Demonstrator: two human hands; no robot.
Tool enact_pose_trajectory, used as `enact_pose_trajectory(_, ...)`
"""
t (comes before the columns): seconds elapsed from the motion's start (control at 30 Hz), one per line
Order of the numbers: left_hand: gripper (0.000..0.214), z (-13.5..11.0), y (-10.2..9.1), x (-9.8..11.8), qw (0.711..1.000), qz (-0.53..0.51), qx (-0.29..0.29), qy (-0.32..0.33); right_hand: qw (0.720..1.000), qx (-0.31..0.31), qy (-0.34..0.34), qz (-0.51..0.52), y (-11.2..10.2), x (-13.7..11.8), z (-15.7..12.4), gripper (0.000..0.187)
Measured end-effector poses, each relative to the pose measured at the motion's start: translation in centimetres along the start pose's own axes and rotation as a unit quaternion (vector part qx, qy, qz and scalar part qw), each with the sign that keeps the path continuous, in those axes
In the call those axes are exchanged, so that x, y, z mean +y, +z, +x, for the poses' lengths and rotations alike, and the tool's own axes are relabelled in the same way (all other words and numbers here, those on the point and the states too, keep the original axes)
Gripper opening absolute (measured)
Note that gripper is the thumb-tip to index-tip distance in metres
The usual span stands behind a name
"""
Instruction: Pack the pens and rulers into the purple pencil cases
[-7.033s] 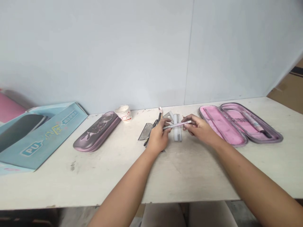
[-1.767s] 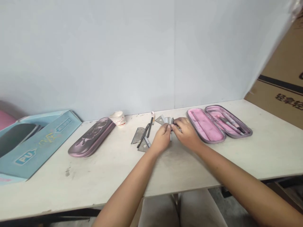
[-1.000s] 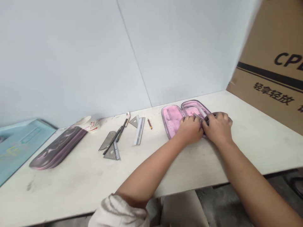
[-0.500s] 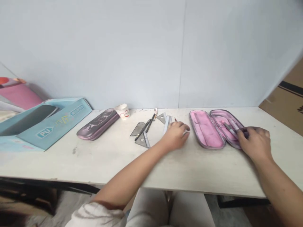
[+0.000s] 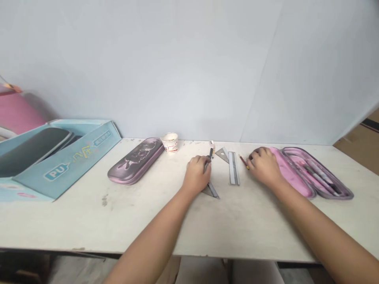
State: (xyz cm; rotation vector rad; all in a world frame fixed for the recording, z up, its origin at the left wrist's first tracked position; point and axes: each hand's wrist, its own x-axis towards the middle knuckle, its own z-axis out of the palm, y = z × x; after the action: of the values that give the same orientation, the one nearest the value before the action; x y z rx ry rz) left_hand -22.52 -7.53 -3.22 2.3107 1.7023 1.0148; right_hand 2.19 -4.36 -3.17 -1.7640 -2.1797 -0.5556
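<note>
My left hand (image 5: 197,172) curls over a black pen (image 5: 211,153), whose upper end sticks out past the fingers. Below that hand a grey set square (image 5: 211,191) shows in part; whatever else is under the palm is hidden. My right hand (image 5: 264,166) has its fingertips closed at the lower end of a short pencil (image 5: 243,161) lying on the table. Between both hands are a clear ruler (image 5: 233,169) and another set square (image 5: 222,154). Right of my right hand lies an open pink pencil case (image 5: 296,179), with several pens (image 5: 321,175) in one half.
A closed dark pencil case (image 5: 136,159) with a pink edge lies to the left, a paper cup (image 5: 169,142) beside its far end. An eraser (image 5: 211,144) is near the wall. A light blue box (image 5: 79,159) at far left holds a dark case (image 5: 35,148).
My right hand has left the open case's pens and moved left to the pencil. My left hand has shifted from beside the ruler onto the black pens. The view has turned left.
</note>
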Motion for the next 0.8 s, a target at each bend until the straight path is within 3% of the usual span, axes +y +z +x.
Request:
enact_pose_trajectory(0.17, 0.018, -0.7, 0.6, 0.7, 0.999, -0.028, -0.004, 0.017, 0.995, -0.08, 0.009, -0.055, 0.8, -2.2, 1.8, 0.034)
enact_pose_trajectory(0.23, 0.017, -0.8, 0.7, 0.9, 0.999, -0.048, -0.004, 0.003, 0.997, -0.063, -0.023, -0.035, 0.3, -2.3, 1.7, 0.03)
enact_pose_trajectory(0.37, 0.021, -0.7, 0.9, 1.2, 0.996, -0.076, 0.003, -0.04, 0.986, -0.002, -0.162, 0.035, -1.9, -3.2, 0.4, 0.019)
enact_pose_trajectory(0.47, 0.023, -0.6, 0.8, 1.3, 0.997, -0.071, -0.006, -0.024, 0.971, 0.029, -0.229, 0.067, -3.2, -4.2, -0.6, 0.018)
enact_pose_trajectory(0.63, 0.025, -0.7, 0.3, 1.8, 0.998, -0.026, -0.036, 0.048, 0.958, 0.036, -0.265, 0.1, -3.4, -4.2, -1.5, 0.02)
enact_pose_trajectory(0.8, 0.021, -0.9, 0.2, 2.8, 0.993, -0.058, -0.054, 0.084, 0.96, 0.045, -0.253, 0.112, -2.7, -2.2, -2.3, 0.028)
